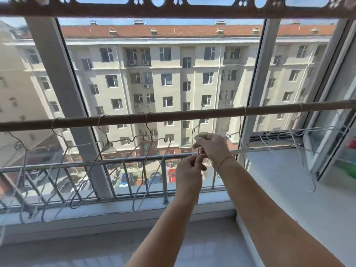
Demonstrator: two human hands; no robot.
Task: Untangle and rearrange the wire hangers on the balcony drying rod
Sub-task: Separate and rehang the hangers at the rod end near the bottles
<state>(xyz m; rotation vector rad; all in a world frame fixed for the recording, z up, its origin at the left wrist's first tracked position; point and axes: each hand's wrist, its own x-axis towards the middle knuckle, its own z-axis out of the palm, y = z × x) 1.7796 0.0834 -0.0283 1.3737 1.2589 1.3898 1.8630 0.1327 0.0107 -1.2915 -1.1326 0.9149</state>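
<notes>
A brown drying rod [173, 115] runs across the window at mid height. Several thin wire hangers [123, 140] hang from it on the left and middle, overlapping one another. Both my hands pinch one wire hanger [196, 130] just below the rod, right of centre. My right hand [212, 147] grips its neck from above. My left hand [189, 174] holds the wire just beneath. Its hook end sticks up above the rod. More hangers [300, 143] lie tangled at the right by the open window sash.
A metal balcony railing [115, 162] stands outside the glass. A white windowsill [289, 189] runs along the right. An open window frame [327, 141] juts in at the far right. A carved brown rail [173, 10] crosses overhead.
</notes>
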